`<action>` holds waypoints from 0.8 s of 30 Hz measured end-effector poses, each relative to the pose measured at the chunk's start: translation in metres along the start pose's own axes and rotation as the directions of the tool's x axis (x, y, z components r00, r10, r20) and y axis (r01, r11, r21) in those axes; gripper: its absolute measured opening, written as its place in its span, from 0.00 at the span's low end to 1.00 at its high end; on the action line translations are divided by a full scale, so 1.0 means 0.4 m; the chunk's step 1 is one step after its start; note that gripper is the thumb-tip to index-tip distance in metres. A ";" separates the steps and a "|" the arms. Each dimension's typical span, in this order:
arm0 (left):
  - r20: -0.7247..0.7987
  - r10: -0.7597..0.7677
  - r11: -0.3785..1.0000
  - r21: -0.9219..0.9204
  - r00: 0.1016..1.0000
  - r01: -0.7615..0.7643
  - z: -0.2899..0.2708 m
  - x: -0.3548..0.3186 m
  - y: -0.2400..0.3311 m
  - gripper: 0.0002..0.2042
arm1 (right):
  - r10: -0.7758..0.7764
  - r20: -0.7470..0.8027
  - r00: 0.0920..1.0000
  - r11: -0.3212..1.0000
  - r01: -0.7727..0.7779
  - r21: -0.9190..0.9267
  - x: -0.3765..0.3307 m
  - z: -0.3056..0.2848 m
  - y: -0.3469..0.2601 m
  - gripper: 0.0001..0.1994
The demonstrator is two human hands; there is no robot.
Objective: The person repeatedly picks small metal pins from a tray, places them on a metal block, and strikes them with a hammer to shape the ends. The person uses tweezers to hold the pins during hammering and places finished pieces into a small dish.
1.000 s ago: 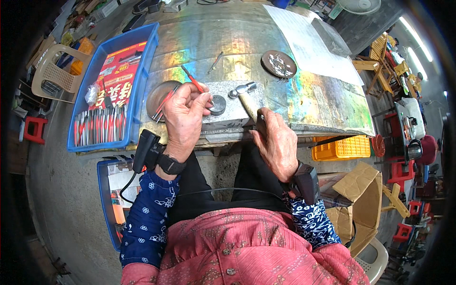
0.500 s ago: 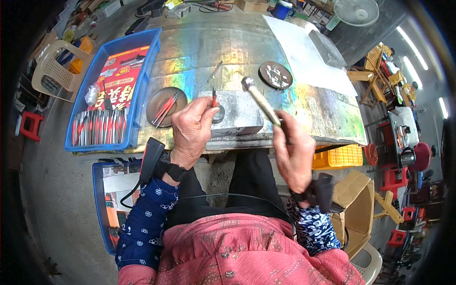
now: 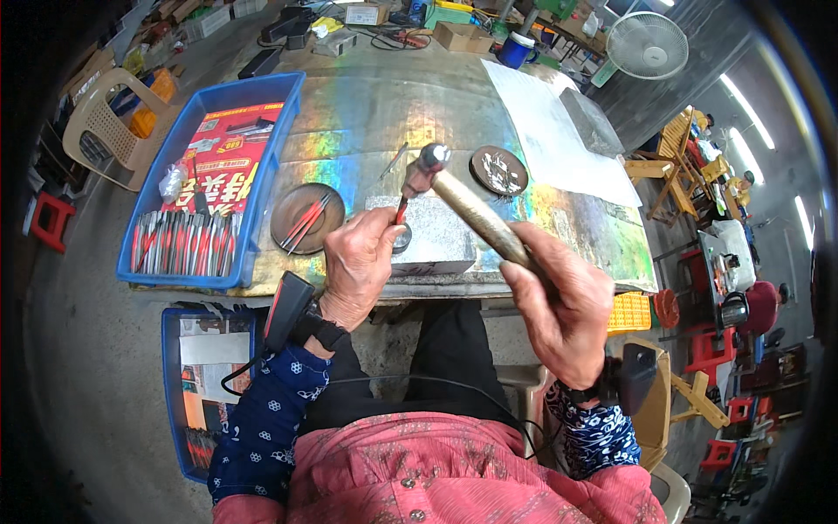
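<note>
- I see the right hand closed around a hammer, its head raised above the table.
- The left hand pinches a red tool upright over a small round disc on a metal block.
- A round dish lies just beside.

One hammer, raised over one bench. Two round brown dishes: one holding red-handled tools, the other holding small pale pieces. Two blue trays: one on the bench, one on the floor below. One grey metal block. One white fan. One beige plastic chair. Two hands: left hand, right hand.
</note>
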State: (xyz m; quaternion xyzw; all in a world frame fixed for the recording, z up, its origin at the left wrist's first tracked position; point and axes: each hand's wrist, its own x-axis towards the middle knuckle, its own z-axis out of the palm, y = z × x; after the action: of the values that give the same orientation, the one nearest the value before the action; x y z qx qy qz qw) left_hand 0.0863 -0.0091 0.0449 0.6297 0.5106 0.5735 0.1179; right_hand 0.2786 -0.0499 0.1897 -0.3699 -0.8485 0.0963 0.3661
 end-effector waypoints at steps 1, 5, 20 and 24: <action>-0.003 0.002 1.000 0.005 1.000 -0.002 0.000 -0.001 0.000 0.06 | 0.003 -0.044 0.999 1.000 -0.004 -0.027 0.000 -0.013 -0.015 0.15; 0.011 -0.043 0.999 -0.015 0.999 0.043 0.000 -0.004 0.004 0.06 | 0.086 -0.257 0.963 0.991 -0.057 0.120 0.005 -0.033 -0.051 0.16; 0.011 -0.029 0.999 -0.023 1.000 0.030 -0.005 0.000 0.006 0.07 | 0.036 -0.056 0.998 0.998 -0.039 -0.047 0.038 -0.045 -0.029 0.16; 0.006 -0.048 0.998 -0.043 0.999 0.048 -0.002 0.002 0.008 0.07 | 0.055 -0.240 0.969 0.996 -0.037 0.082 0.034 -0.038 -0.046 0.16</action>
State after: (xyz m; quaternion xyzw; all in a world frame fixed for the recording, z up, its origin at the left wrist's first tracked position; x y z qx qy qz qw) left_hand 0.0870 -0.0102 0.0481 0.6161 0.5127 0.5798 0.1463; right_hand 0.2726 -0.0549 0.2159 -0.3841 -0.7845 0.0915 0.4782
